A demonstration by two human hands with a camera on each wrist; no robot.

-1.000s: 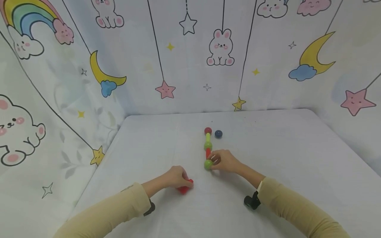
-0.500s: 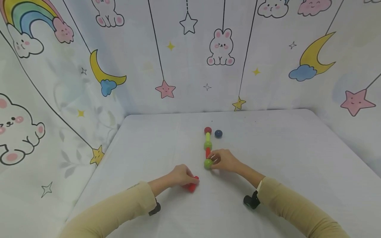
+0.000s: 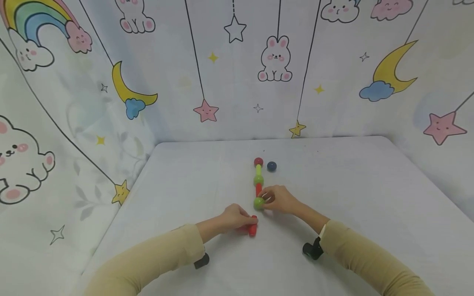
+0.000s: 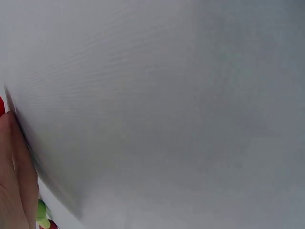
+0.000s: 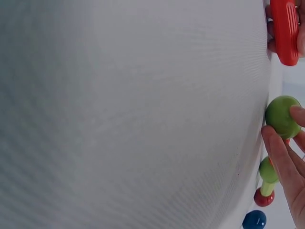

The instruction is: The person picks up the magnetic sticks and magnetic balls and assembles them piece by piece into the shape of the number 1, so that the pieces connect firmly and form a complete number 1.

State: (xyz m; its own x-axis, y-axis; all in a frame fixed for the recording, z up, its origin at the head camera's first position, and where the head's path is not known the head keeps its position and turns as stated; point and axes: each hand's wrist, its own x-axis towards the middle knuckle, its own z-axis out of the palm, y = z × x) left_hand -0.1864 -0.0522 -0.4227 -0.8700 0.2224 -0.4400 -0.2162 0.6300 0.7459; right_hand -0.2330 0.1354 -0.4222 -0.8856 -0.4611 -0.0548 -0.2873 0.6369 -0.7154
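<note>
My left hand [image 3: 234, 218] pinches a ridged red rod [image 3: 253, 229], which points lengthwise toward the chain. Just beyond it, my right hand [image 3: 283, 200] holds a glossy green ball [image 3: 258, 203] between thumb and fingers. That ball is the near end of a straight chain: a red rod [image 3: 258, 189], a second green ball [image 3: 258, 180], a yellow-green rod [image 3: 258, 169] and a red ball [image 3: 258, 161] at the far end. In the right wrist view a gap separates the held red rod [image 5: 286, 33] from the held green ball [image 5: 280, 117].
A dark blue ball [image 3: 272, 166] lies apart, right of the chain's far end. White cloth [image 3: 333, 176] covers the table, and a printed curtain [image 3: 237, 82] hangs behind it. Black wrist cameras sit under both sleeves [image 3: 312, 249].
My left hand has moved right with the red rod, which has turned from slanted to nearly in line with the chain. The right hand stays on the green ball.
</note>
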